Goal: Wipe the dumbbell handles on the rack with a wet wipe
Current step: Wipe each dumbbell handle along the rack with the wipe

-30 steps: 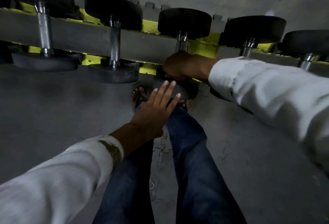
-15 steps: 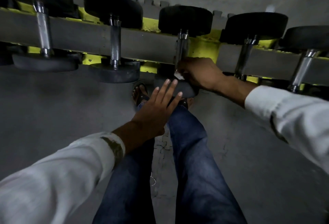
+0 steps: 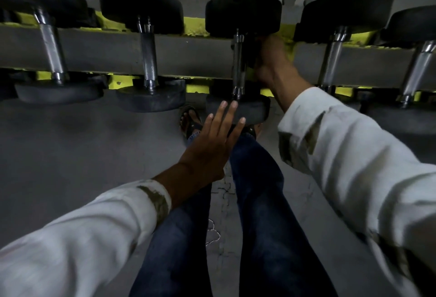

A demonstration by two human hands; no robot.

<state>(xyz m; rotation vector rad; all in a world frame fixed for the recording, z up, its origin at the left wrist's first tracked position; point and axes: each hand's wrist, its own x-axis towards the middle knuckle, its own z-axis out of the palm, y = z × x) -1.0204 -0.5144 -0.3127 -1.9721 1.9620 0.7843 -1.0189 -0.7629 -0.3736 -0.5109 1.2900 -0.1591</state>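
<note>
Grey matte floor [image 3: 70, 155] runs under a long grey rack [image 3: 106, 53] with yellow brackets [image 3: 197, 89], cut off at both sides. Five dumbbells [image 3: 148, 60] lie across it, each a knurled steel bar between round black ends. The middle handle [image 3: 238, 67] stands just left of the right hand [image 3: 271, 63], which is smeared by blur and dim light; whether its fingers curl on the bar, or hold anything, I cannot tell. The left hand [image 3: 207, 150] is flat, fingers [image 3: 226, 117] straight and slightly spread, holding nothing; their tips lie over the near plate [image 3: 254, 112], contact unclear. Below them are white sleeves [image 3: 94, 237], blue jeans [image 3: 259, 202] and a sandal [image 3: 191, 122].
</note>
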